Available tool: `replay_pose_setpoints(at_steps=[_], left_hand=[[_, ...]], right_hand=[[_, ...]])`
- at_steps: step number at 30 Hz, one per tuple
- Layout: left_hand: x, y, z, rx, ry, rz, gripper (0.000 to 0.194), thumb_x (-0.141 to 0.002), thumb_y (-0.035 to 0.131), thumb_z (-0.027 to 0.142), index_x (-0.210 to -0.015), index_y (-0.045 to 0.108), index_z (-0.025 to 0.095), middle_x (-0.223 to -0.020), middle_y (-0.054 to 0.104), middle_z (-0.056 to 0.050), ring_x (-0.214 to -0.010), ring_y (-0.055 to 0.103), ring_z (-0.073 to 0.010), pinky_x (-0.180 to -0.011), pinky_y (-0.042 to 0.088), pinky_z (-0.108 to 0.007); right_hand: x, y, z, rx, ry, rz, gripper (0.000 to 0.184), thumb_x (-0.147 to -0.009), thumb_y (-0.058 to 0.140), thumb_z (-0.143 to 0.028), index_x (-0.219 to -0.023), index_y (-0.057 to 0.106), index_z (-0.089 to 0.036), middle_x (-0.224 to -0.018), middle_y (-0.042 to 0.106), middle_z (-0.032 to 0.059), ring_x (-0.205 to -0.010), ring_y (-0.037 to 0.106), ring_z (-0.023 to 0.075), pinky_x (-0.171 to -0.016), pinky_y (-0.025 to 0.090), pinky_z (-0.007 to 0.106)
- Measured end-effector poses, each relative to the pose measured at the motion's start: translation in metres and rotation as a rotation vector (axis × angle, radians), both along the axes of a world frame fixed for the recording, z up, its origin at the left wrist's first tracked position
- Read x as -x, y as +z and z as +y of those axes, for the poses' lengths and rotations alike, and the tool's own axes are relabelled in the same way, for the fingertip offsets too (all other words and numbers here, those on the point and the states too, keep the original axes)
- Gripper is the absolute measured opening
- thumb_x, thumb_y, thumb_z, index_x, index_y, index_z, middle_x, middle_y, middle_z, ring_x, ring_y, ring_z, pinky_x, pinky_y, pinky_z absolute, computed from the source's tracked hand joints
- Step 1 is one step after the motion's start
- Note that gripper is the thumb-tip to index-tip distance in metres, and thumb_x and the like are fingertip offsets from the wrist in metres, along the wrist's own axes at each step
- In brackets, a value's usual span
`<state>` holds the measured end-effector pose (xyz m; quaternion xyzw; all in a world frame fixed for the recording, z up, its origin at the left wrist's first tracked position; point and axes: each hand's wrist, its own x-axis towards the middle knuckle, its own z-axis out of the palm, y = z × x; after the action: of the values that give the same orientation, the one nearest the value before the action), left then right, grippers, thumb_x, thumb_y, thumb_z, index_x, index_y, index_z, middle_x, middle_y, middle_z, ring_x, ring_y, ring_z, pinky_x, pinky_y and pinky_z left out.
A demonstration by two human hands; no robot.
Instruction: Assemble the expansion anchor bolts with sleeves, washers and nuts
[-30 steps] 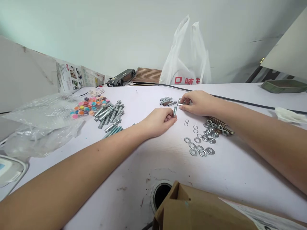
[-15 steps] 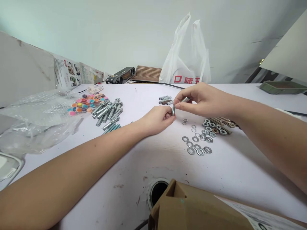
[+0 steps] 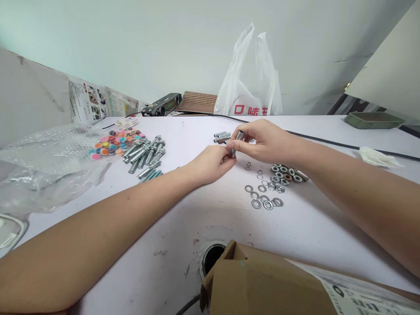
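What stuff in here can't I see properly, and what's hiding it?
All in the head view:
- Lower end of the metal piece: hidden by the left hand.
- Part of the metal tube: behind the right hand's fingers.
- Part of the round hole: behind the cardboard box.
- White object: cut off by the left edge.

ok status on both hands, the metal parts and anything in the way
Left hand closed on metal piece; right hand alongside, holding metal sleeve; nothing seen between them.
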<state>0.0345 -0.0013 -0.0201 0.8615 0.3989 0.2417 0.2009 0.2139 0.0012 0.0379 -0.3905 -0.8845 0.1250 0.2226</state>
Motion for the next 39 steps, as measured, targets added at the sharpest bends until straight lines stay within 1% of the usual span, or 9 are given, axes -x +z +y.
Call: replay_pose_setpoints(at_steps=[4,8,11,14,18,23,31,33,39], left_hand=[[0.000,0.000,0.000,0.002,0.004,-0.001,0.017,-0.085,0.046,0.025,-0.075,0.058,0.017,-0.064,0.055,0.001,-0.060,0.050,-0.0127,-0.059,0.036,-0.027],[0.000,0.001,-0.001,-0.002,-0.014,-0.047,0.017,-0.084,0.045,0.023,-0.071,0.055,0.017,-0.062,0.051,0.002,-0.060,0.048,-0.0118,-0.059,0.035,-0.026],[0.000,0.002,-0.001,0.031,-0.018,-0.067,0.016,-0.083,0.048,0.025,-0.071,0.053,0.017,-0.064,0.053,0.002,-0.060,0.048,-0.0116,-0.059,0.035,-0.027],[0.000,0.001,-0.001,0.092,0.039,-0.072,0.022,-0.083,0.051,0.032,-0.066,0.048,0.018,-0.063,0.051,0.002,-0.058,0.045,-0.0112,-0.057,0.035,-0.027],[0.000,0.001,0.000,0.148,0.064,-0.080,0.024,-0.082,0.053,0.035,-0.066,0.047,0.018,-0.063,0.051,0.002,-0.058,0.044,-0.0110,-0.056,0.035,-0.027],[0.000,0.001,0.001,0.133,0.069,-0.064,0.024,-0.081,0.054,0.035,-0.066,0.047,0.018,-0.064,0.052,0.002,-0.058,0.045,-0.0109,-0.056,0.035,-0.027],[0.000,-0.001,0.001,0.091,0.049,-0.044,0.013,-0.081,0.053,0.029,-0.080,0.060,0.017,-0.068,0.058,0.002,-0.062,0.052,-0.0121,-0.060,0.039,-0.027],[0.000,-0.002,0.001,0.079,0.048,-0.036,0.014,-0.080,0.053,0.028,-0.083,0.061,0.017,-0.069,0.059,0.002,-0.062,0.053,-0.0124,-0.059,0.040,-0.027],[0.001,-0.003,0.001,0.087,0.071,-0.015,0.019,-0.079,0.055,0.029,-0.093,0.062,0.018,-0.066,0.057,0.003,-0.059,0.052,-0.0130,-0.055,0.038,-0.026]], right_hand=[[-0.001,-0.001,0.000,0.039,0.034,0.026,0.026,-0.084,0.060,-0.044,-0.085,0.071,-0.021,-0.071,0.069,0.0016,-0.064,0.059,0.0169,-0.058,0.043,0.032],[-0.004,-0.002,0.002,0.076,0.061,0.093,0.034,-0.079,0.067,-0.047,-0.099,0.069,-0.020,-0.090,0.072,0.0067,-0.079,0.065,0.0213,-0.068,0.050,0.035],[-0.008,0.003,0.004,0.106,0.015,0.122,0.036,-0.078,0.068,-0.046,-0.106,0.067,-0.024,-0.096,0.072,0.0074,-0.088,0.066,0.0244,-0.075,0.052,0.038],[-0.016,0.012,0.006,0.096,-0.067,0.138,0.031,-0.081,0.064,-0.049,-0.102,0.067,-0.026,-0.095,0.072,0.0065,-0.085,0.065,0.0251,-0.070,0.051,0.038],[-0.029,0.018,0.010,0.085,-0.177,-0.042,0.030,-0.085,0.057,-0.052,-0.092,0.068,-0.025,-0.081,0.069,0.0050,-0.069,0.059,0.0207,-0.058,0.043,0.034],[-0.037,0.011,0.015,0.249,-0.151,-0.381,0.030,-0.082,0.058,-0.051,-0.092,0.068,-0.025,-0.068,0.064,0.0012,-0.058,0.052,0.0165,-0.051,0.036,0.030],[-0.040,-0.006,0.018,0.498,-0.099,-0.335,0.035,-0.080,0.061,-0.041,-0.111,0.061,-0.025,-0.082,0.071,0.0031,-0.070,0.063,0.0198,-0.059,0.046,0.031],[-0.040,-0.007,0.017,0.511,-0.092,-0.324,0.032,-0.081,0.059,-0.042,-0.108,0.062,-0.025,-0.079,0.070,0.0028,-0.068,0.062,0.0195,-0.058,0.045,0.031],[-0.038,-0.008,0.015,0.521,-0.044,-0.337,0.013,-0.082,0.054,-0.032,-0.081,0.063,-0.023,-0.066,0.062,0.0001,-0.061,0.056,0.0157,-0.054,0.042,0.028]])
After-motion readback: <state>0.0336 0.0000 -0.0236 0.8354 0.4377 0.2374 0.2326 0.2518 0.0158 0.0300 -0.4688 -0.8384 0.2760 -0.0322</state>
